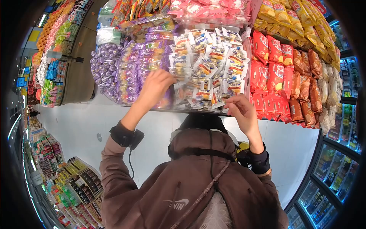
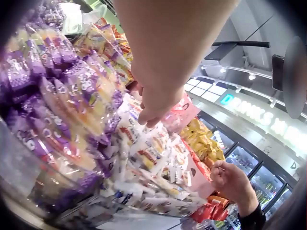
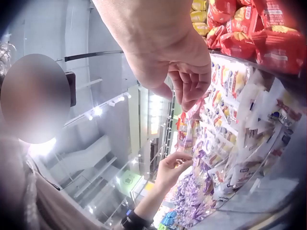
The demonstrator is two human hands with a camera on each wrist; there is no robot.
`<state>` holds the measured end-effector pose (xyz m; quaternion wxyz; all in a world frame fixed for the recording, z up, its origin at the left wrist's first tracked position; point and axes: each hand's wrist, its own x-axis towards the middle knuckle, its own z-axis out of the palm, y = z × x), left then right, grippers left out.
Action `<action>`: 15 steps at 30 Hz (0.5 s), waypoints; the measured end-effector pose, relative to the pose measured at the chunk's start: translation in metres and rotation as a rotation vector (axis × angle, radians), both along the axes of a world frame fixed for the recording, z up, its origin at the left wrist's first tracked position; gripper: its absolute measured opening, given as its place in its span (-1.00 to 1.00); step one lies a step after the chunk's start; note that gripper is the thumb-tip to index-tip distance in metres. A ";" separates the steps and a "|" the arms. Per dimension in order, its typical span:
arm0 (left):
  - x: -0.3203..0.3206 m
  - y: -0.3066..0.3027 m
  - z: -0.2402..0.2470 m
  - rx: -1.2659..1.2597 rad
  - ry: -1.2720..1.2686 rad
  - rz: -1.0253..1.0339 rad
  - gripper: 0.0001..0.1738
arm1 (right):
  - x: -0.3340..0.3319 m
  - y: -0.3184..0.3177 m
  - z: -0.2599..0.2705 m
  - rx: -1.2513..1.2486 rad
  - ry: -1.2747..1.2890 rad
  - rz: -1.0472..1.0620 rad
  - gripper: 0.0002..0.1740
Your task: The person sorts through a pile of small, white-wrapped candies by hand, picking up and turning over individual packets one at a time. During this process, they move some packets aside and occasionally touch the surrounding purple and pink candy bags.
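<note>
White-wrapped snack packets (image 1: 206, 68) fill a bin in the head view, beside purple-wrapped packets (image 1: 146, 57). Above the border between the two sorts is my left hand (image 1: 155, 88), its fingers loosely bent with no packet visible in them. My right hand (image 1: 244, 112) hovers at the front right corner of the white packets, fingers loosely curled and holding nothing visible. The left wrist view has the left hand (image 2: 156, 100) over the white packets (image 2: 151, 148), its fingertips partly hidden. In the right wrist view the right hand's fingers (image 3: 189, 86) hang relaxed above the packets.
Red packets (image 1: 275, 78) lie right of the white ones, with yellow bags (image 1: 282, 17) behind them. Pink packets (image 1: 213, 9) fill the back bin. Purple-wrapped candies (image 1: 106, 63) are at the far left. A transparent rim (image 3: 278, 167) edges the bin front. Lit fridges stand right.
</note>
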<state>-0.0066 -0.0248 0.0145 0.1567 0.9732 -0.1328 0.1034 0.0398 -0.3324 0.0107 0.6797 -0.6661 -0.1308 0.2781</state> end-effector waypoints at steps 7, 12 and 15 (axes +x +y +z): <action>-0.006 0.001 -0.024 0.289 0.130 -0.265 -0.58 | -0.010 0.016 -0.008 -0.029 0.021 0.075 -0.84; 0.004 0.012 -0.032 0.323 0.084 -0.423 -0.69 | -0.013 0.027 -0.010 -0.087 -0.032 0.047 -0.86; 0.005 0.020 -0.019 -0.060 0.016 -0.302 -0.81 | -0.012 0.034 -0.012 -0.114 -0.057 0.015 -0.86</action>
